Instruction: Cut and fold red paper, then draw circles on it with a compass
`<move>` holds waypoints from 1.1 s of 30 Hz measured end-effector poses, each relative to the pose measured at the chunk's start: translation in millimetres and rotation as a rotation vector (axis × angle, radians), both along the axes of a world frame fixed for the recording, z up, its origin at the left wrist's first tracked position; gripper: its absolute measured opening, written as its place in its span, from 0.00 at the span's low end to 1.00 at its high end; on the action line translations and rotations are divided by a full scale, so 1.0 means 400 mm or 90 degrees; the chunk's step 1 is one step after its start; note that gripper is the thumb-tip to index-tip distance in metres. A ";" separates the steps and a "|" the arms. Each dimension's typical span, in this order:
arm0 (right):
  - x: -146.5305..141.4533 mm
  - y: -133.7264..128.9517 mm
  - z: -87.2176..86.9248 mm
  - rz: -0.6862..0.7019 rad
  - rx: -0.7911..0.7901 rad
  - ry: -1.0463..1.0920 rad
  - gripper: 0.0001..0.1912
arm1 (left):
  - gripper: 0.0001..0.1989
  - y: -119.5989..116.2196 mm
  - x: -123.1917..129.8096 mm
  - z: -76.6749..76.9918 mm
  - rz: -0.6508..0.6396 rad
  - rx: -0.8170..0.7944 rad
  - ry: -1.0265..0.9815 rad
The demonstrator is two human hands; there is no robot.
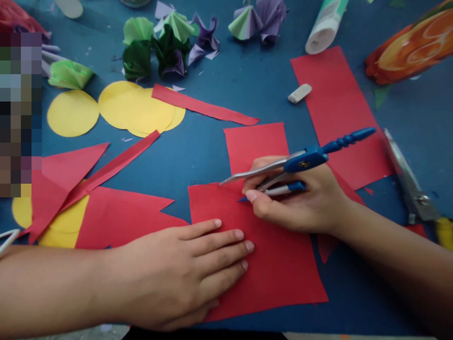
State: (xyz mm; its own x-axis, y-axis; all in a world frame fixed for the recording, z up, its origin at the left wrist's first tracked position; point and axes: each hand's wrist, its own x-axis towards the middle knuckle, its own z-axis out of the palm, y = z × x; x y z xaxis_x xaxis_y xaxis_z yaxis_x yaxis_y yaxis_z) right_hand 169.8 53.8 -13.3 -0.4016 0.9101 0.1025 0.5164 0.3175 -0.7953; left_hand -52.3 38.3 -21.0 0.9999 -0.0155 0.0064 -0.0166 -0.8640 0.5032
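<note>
A sheet of red paper (269, 269) lies before me on the blue table. My left hand (184, 269) rests flat on its left part, fingers stretched out. Between the fingers of my right hand (293, 203) is a drawing compass (306, 159) with a blue handle, tilted over the sheet's upper part. The compass's metal point meets the paper near its top edge, and its blue pencil tip sits a little to the right. A faint curved line shows near the tips. Beyond the sheet lies a smaller red piece (256, 141), partly hidden by my right hand.
Yellow paper circles (72, 113), red strips (205, 105) and red scraps (123, 215) lie at the left. Folded green and purple paper pieces (173, 49) sit at the back. An eraser (299, 93), a glue tube (325, 28), an orange bottle (410, 42) and scissors (412, 184) are to the right.
</note>
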 end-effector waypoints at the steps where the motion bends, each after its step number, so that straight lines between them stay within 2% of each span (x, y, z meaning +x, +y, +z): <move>1: -0.002 0.000 0.002 -0.016 -0.005 0.008 0.06 | 0.23 0.000 0.000 0.000 0.000 -0.002 -0.003; 6: -0.004 0.005 0.005 -0.106 -0.007 0.045 0.06 | 0.23 0.001 0.000 0.000 0.000 0.003 -0.009; 11: -0.011 0.011 0.007 -0.135 0.007 0.052 0.06 | 0.23 -0.002 0.001 -0.003 0.006 0.007 -0.014; 17: -0.054 -0.020 0.017 -0.075 0.035 0.055 0.04 | 0.22 -0.010 0.002 -0.011 0.037 -0.001 -0.044; 21: -0.072 -0.042 0.003 -0.038 0.043 -0.002 0.02 | 0.21 -0.014 0.004 -0.016 0.049 -0.001 -0.065; 26: -0.072 -0.042 -0.012 -0.030 0.055 -0.052 0.02 | 0.21 -0.013 0.005 -0.019 0.060 0.007 -0.089; 33: -0.068 -0.041 -0.010 -0.023 0.075 -0.088 0.02 | 0.21 -0.010 0.006 -0.019 0.058 0.022 -0.087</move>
